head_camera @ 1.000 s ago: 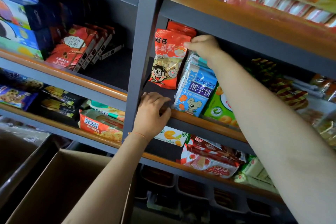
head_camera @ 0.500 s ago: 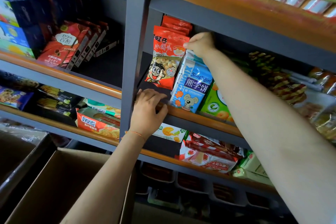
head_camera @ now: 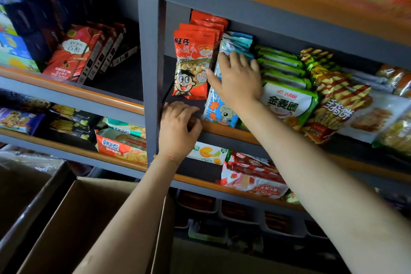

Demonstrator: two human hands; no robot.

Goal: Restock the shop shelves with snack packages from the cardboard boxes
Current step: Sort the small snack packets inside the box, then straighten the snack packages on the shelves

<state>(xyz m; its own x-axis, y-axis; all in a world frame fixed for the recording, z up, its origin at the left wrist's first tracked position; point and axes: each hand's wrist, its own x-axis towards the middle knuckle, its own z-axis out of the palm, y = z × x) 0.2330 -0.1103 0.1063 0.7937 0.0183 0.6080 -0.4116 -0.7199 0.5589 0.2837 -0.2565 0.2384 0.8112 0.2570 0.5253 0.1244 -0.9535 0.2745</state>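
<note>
**Hands at the middle shelf, box below**

Grey shelves [head_camera: 151, 51] with orange front edges fill the frame, a thick upright post running down the centre. At lower left sits an open cardboard box [head_camera: 84, 224], its inside dim; what it holds cannot be made out.

On the middle shelf, right of the post, snack packs stand in rows: red packs [head_camera: 192, 62] with a cartoon face nearest the post, then blue packs [head_camera: 222, 113] with a cartoon mouse, then green packs [head_camera: 287, 100], then red-and-gold striped packs [head_camera: 333, 104] towards the right edge. Left of the post, red boxes [head_camera: 73, 51] lean in a row at centre left, with blue cartons [head_camera: 11, 44] stacked at the far left edge.

The right hand [head_camera: 236, 78] lies flat on the front blue pack, fingers spread and straight, thumb reaching towards the red pack just beside it; it grips nothing. The left hand [head_camera: 178, 131], just below it at frame centre, has its fingers curled over the shelf's front edge beside the post, holding the edge. A thin orange thread [head_camera: 168, 157] circles that wrist.
</note>
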